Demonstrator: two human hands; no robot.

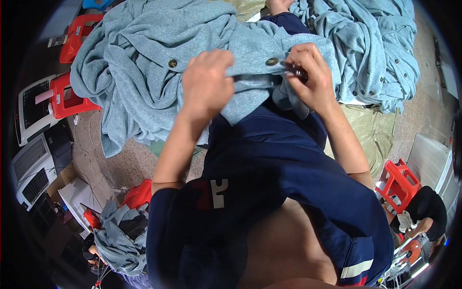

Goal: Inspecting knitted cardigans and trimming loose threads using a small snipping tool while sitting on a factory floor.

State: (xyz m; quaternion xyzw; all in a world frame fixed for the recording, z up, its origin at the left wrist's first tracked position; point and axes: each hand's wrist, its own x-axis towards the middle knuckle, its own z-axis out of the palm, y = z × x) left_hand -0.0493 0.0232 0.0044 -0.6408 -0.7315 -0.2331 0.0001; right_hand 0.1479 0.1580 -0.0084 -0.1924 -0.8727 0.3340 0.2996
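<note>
A light blue knit cardigan with dark round buttons lies across my lap, its button band drawn between my two hands. My left hand, slightly blurred, is closed over the band between two buttons. Closed around a small dark shiny tool, my right hand sits at the band's other end. Most of that tool is hidden by the fingers, so its kind is unclear. One button shows just left of the right hand; another button lies left of my left hand.
More light blue knitwear is heaped at the far right, over olive sheeting. Red stools stand on the left, beside white appliances. Another red stool and a person in black are at the lower right.
</note>
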